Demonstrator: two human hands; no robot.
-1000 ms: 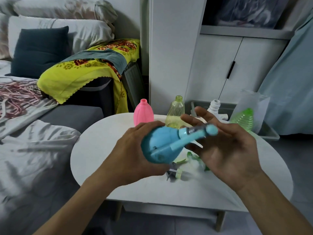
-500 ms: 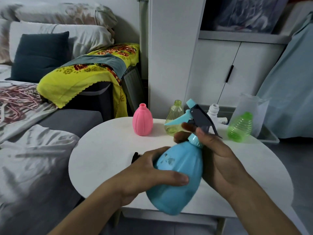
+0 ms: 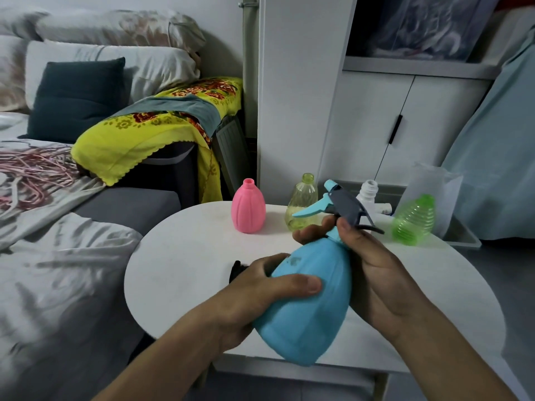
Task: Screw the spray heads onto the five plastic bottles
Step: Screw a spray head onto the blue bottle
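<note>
the left hand [image 3: 260, 287] wraps the belly of the blue bottle [image 3: 307, 302], held above the tabletop [image 3: 185, 256]; its long axis tilts, neck up and away. the right hand [image 3: 373, 273] pinches the neck below the spray head [image 3: 340, 204], whose nozzle points left. behind stand the pink bottle [image 3: 248, 210], yellow bottle [image 3: 301, 206], white bottle [image 3: 369, 195] and green bottle [image 3: 414, 219].

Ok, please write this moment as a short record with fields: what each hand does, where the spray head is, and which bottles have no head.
left hand: holds the body of the blue bottle
right hand: grips the neck of the blue bottle
spray head: sits on the blue bottle
bottles with no head: pink bottle, yellow bottle, white bottle, green bottle
they stand on: white table
</note>
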